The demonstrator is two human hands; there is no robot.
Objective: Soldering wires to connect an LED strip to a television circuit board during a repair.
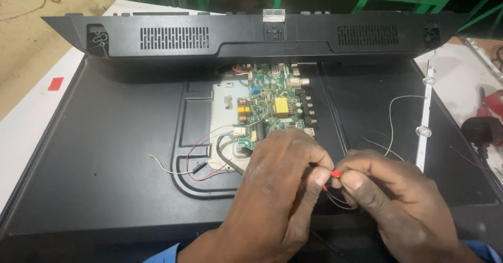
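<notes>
My left hand (277, 189) and my right hand (387, 195) meet over the near edge of a black television back panel (105, 153). Between their fingertips they pinch the end of a thin red wire (335, 174). Thin dark wire strands loop below the fingers. Just beyond my left hand sits a green circuit board (272, 105) with a yellow block part, mounted on a pale metal plate (225, 100). Red, white and black wires (196, 160) trail left of the board.
The black rear cover (251, 35) with vent slots stands propped across the far side. A white LED strip (425, 116) lies at the right, a thin white wire (393, 121) curling beside it. A black plug (479, 129) and a red tool are at far right.
</notes>
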